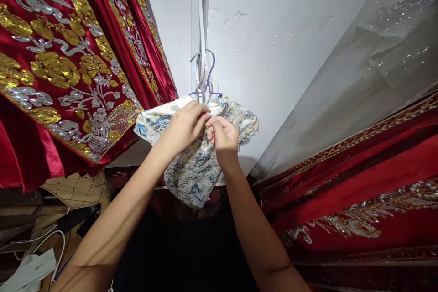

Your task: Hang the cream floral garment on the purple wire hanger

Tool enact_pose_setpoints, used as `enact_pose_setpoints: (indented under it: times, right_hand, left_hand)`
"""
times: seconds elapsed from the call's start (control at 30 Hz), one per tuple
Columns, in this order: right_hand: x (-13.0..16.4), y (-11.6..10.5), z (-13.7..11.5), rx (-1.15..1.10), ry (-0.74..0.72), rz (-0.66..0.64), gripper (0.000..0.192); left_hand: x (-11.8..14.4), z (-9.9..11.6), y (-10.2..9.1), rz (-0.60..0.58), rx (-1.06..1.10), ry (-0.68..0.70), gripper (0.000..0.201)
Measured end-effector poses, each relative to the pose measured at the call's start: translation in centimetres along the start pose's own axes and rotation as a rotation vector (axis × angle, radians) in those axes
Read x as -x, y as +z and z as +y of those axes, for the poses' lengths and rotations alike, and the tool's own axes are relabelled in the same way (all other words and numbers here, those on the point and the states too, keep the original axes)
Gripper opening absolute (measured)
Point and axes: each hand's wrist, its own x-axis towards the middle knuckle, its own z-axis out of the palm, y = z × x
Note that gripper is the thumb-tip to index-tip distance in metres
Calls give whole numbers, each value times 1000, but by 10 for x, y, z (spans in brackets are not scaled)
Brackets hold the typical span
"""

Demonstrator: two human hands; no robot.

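A short-sleeved floral shirt [195,175], pale with blue and beige print, hangs on a purple hanger [209,75] against the white wall. Both hands meet at the front of its collar. My left hand [188,123] is closed, its fingertips pinching the shirt near the neck opening. Close beside it, my right hand [223,133] is also closed, with thumb and forefinger pressed together on the shirt's front edge. Whatever small part lies between the fingertips is hidden. The hanger's hook is at a white strap or cable [201,18] running down the wall.
Red garments with gold and silver embroidery [56,68] hang at the left. On the right are a sheer, beaded white fabric [342,68] and more red embroidered cloth [362,178]. Cables, a dark device and white paper [32,270] lie at lower left.
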Motion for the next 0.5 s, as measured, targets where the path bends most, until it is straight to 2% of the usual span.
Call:
enact_pose_setpoints:
  times: [0.07, 0.13, 0.23, 0.33, 0.4, 0.43, 0.5]
  right_hand:
    - [-6, -1, 2, 72, 4, -22, 24]
    - [-11, -5, 11, 151, 38, -20, 23]
    - [-3, -16, 33, 228, 138, -3, 22]
    - [26, -31, 57, 259, 227, 17, 27]
    - [50, -37, 69, 239, 254, 29, 28]
    - [61, -38, 74, 208, 263, 35, 27]
    - [80, -40, 79, 124, 281, 59, 24]
  left_hand:
    - [-3, 0, -8, 22, 6, 27, 11]
    - [-4, -3, -17, 141, 16, 19, 14]
    - [7, -27, -31, 486, 60, -121, 18]
    - [36, -73, -36, 875, 245, -396, 17]
    - [62, -101, -28, 924, 352, -514, 24]
    - [76, -110, -19, 879, 411, -556, 29]
    - [104, -111, 9, 699, 515, -599, 39]
